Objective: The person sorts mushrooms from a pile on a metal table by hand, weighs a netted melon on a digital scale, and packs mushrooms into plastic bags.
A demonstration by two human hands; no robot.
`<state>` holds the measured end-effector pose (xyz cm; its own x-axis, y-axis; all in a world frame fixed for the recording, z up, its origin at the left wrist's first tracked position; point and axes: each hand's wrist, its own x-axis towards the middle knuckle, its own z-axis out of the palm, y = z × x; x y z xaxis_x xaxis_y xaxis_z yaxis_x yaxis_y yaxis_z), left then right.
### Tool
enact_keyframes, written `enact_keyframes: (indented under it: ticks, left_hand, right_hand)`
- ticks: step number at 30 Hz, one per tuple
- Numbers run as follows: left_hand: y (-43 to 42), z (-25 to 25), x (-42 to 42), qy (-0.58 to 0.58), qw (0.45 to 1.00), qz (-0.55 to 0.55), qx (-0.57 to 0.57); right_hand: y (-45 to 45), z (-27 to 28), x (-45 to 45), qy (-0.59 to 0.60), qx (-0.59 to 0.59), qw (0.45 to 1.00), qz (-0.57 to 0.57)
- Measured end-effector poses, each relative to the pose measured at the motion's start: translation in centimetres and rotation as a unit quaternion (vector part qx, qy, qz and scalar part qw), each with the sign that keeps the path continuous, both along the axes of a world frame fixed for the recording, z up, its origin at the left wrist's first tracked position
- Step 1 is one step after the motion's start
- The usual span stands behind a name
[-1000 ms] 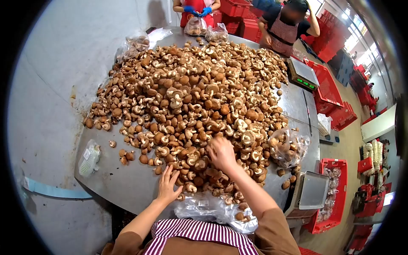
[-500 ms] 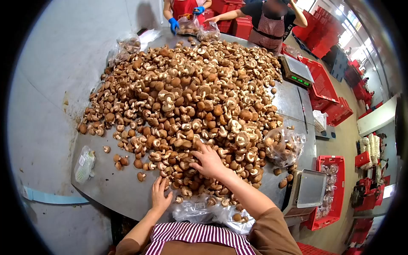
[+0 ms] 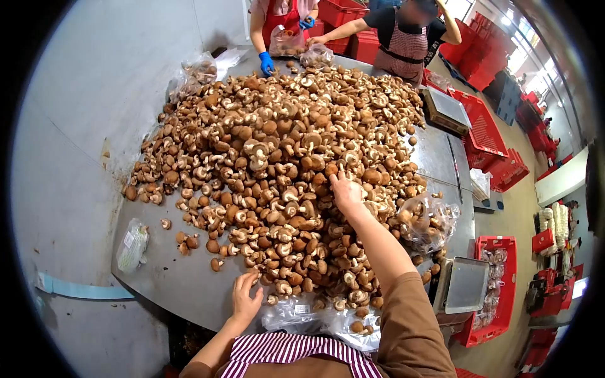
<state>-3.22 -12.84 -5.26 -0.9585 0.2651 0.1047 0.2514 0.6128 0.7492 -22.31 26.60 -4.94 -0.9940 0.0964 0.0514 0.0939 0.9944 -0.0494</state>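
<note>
A large pile of brown mushrooms (image 3: 271, 157) covers the middle of the metal table (image 3: 157, 271). My right hand (image 3: 346, 192) reaches into the pile right of its centre, fingers apart, its fingertips touching mushrooms near an orange-brown cap. At the pile's near left edge rests my left hand (image 3: 246, 297), fingers apart and curved, its fingertips beside a few mushrooms. Clear plastic bags (image 3: 290, 315) lie at the near table edge in front of the striped apron, with a few loose mushrooms on them. A filled clear bag (image 3: 428, 222) sits right of the pile.
Across the table a person in blue gloves (image 3: 266, 63) and another in a checked apron (image 3: 406, 50) stand near filled bags. Scales (image 3: 466, 285) (image 3: 449, 108) and red crates (image 3: 507, 291) are on the right. A netted package (image 3: 133, 246) lies at the left.
My right hand has moved from the near part of the pile farther forward and right. My left hand stays near the pile's near edge. One blue-gloved hand across the table has come down to the pile's edge.
</note>
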Motion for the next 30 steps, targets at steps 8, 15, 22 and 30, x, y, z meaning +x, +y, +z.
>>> enact_keyframes:
  ticks: [8, 15, 22, 30]
  left_hand:
    - [1.6, 1.5, -0.5, -0.279, 0.944, -0.001, 0.177]
    - [4.6, 2.5, -2.9, -0.603, 0.576, 0.025, 0.552]
    - [1.1, -1.5, -0.8, -0.619, 0.602, 0.060, 0.500]
    - [-0.7, -4.5, -0.6, -0.627, 0.605, 0.117, 0.477]
  right_hand:
    - [-5.8, 8.6, 7.7, -0.033, -0.357, 0.932, -0.057]
    - [-12.9, 9.6, 14.6, -0.187, -0.376, 0.889, 0.184]
    - [-12.8, 4.8, 8.0, 0.062, -0.293, 0.942, 0.155]
    - [-20.9, -2.4, 4.3, 0.023, -0.097, 0.978, 0.184]
